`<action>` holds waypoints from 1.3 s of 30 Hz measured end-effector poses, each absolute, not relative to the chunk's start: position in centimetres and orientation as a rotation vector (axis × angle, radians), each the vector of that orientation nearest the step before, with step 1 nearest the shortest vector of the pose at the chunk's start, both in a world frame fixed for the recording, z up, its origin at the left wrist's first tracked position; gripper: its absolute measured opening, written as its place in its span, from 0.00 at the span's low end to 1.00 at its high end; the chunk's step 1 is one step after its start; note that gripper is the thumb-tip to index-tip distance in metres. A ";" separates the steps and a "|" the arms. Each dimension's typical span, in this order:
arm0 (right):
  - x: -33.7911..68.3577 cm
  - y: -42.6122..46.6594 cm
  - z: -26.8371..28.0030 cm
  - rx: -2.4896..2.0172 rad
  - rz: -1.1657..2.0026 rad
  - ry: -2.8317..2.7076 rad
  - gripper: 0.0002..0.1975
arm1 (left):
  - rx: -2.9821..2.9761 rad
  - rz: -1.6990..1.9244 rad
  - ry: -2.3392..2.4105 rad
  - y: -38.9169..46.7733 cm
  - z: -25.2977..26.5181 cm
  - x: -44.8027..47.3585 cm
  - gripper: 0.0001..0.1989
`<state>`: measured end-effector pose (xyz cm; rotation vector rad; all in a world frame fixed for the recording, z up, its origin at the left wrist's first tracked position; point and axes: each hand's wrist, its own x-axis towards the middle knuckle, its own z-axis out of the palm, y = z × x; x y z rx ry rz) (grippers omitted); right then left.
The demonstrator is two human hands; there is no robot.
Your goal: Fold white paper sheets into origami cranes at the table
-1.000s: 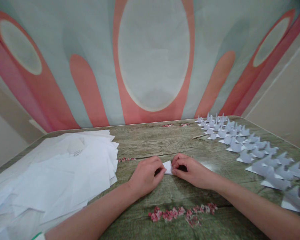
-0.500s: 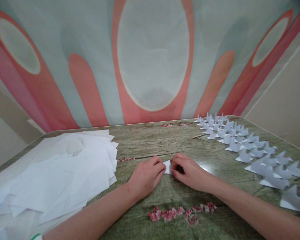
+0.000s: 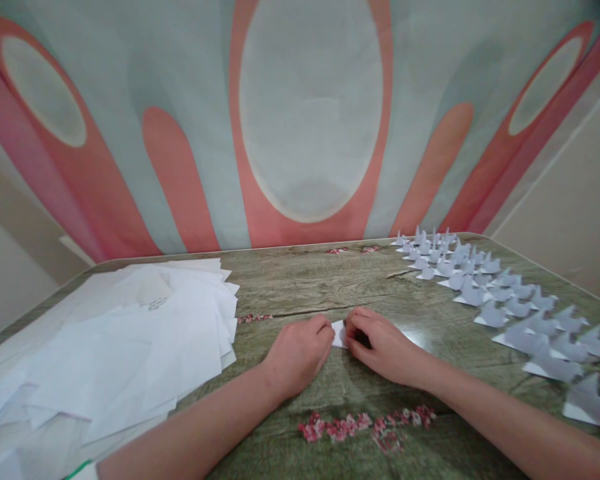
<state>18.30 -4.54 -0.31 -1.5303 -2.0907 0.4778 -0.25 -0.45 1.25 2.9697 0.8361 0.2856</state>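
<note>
Between my two hands, low over the middle of the table, is a small folded piece of white paper. My left hand is closed on its left side, fingers curled together. The right side is pinched by my right hand, thumb and fingers rounded into a loop. Only the middle of the paper shows; its ends are hidden by my fingers. To the right stand rows of folded white paper birds.
A wide, loose pile of white paper sheets covers the table's left side. The wood-patterned table bears printed pink flowers. A patterned backdrop rises behind its far edge.
My left hand's fingers have drawn in and turned slightly at the paper's left side. My right hand keeps its pinch. The whole view has shifted a little.
</note>
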 end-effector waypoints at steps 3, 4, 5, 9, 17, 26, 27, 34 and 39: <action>18.3 -4.6 -0.5 -1.515 0.463 -2.093 0.05 | 2.970 0.305 0.821 -0.4 1.2 -0.2 0.09; 18.3 -4.6 -0.6 -1.510 0.460 -2.091 0.05 | 2.970 0.310 0.820 -0.4 1.1 -0.2 0.09; 18.3 -4.7 -0.7 -1.504 0.455 -2.083 0.05 | 2.970 0.313 0.823 -0.4 1.1 -0.2 0.09; 18.6 -5.2 -1.0 -1.408 0.419 -2.035 0.06 | 2.971 0.297 0.841 -0.5 1.1 -0.2 0.09; 19.4 -6.5 0.0 -1.189 0.063 -2.485 0.16 | 2.976 0.290 0.846 -0.5 0.7 -0.2 0.09; 19.0 -6.5 -0.1 -1.244 0.063 -2.490 0.15 | 3.039 0.229 0.757 -0.6 1.3 -0.8 0.10; 19.0 -6.5 -0.1 -1.251 0.081 -2.483 0.16 | 3.069 0.197 0.744 -0.7 1.4 -0.9 0.10; 19.1 -6.5 -0.5 -1.247 0.117 -2.438 0.17 | 3.188 0.115 0.679 -1.7 1.9 -1.2 0.12; 19.2 -6.3 -0.5 -1.212 0.100 -2.443 0.16 | 3.182 0.058 0.703 -2.1 2.3 -0.9 0.13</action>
